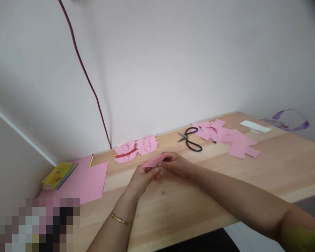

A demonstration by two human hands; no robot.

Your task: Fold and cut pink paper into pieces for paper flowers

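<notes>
A small folded piece of pink paper [154, 161] is held between both hands, raised over the middle of the wooden table. My left hand [141, 180] grips its left and lower edge, the thumb pressed toward the paper. My right hand [177, 163] pinches its right end, with some fingers tucked behind. Just beyond the hands lie pleated pink paper pieces [147, 145], and a dark red strip [126, 153] crosses one of them. Black-handled scissors [190, 139] rest with blades parted, to the right of these pieces.
Pink paper scraps [237, 143] and a pen [213, 140] lie at the back right, near a white strip [256, 126] and a purple ribbon loop [304, 124]. Large pink sheets [86, 182] and a yellow packet [59, 175] are at the left. A red-black cable [86, 75] hangs along the wall.
</notes>
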